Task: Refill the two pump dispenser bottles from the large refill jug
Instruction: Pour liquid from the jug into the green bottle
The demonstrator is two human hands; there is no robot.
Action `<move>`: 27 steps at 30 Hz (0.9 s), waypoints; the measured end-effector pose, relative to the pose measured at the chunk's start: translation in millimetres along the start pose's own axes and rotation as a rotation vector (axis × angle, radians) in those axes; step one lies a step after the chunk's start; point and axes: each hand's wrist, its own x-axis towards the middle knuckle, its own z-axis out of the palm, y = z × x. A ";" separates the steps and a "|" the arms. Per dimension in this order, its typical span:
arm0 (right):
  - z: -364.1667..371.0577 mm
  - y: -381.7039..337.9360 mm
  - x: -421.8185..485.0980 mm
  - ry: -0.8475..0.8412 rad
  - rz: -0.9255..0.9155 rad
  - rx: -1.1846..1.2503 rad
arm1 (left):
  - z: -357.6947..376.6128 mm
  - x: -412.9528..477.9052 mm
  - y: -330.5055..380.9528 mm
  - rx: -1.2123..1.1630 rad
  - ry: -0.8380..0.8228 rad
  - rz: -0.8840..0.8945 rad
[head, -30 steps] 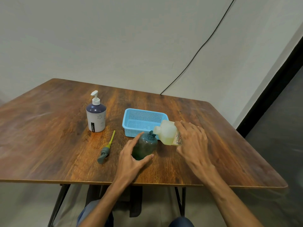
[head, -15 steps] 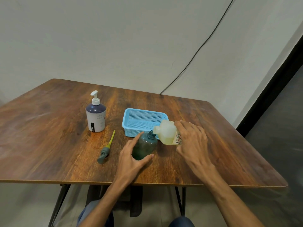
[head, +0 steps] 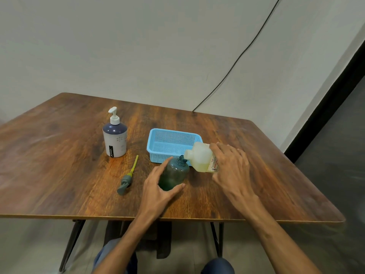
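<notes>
A dark green round bottle point(head: 174, 174) stands near the table's front with its neck uncapped. My left hand point(head: 158, 186) wraps around its lower side. My right hand point(head: 230, 167) grips the pale refill jug point(head: 200, 159), which holds yellowish liquid and is tipped on its side, its mouth touching the green bottle's neck. The removed grey pump with its yellow tube point(head: 127, 177) lies on the table to the left. A white bottle with a dark top and white pump point(head: 115, 135) stands upright further back left.
A light blue mesh basket point(head: 158, 138) sits just behind the green bottle and jug. The wooden table point(head: 59, 165) ends right in front of me. A black cable point(head: 237, 60) runs down the wall to the table's back edge.
</notes>
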 end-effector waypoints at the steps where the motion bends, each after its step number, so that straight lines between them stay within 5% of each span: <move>1: 0.1 0.0 0.0 -0.002 0.001 -0.001 | 0.1 0.0 0.0 -0.001 -0.002 -0.002; 27: -3.0 4.6 0.8 -0.029 -0.007 -0.041 | 4.4 0.7 -4.7 0.007 0.001 0.018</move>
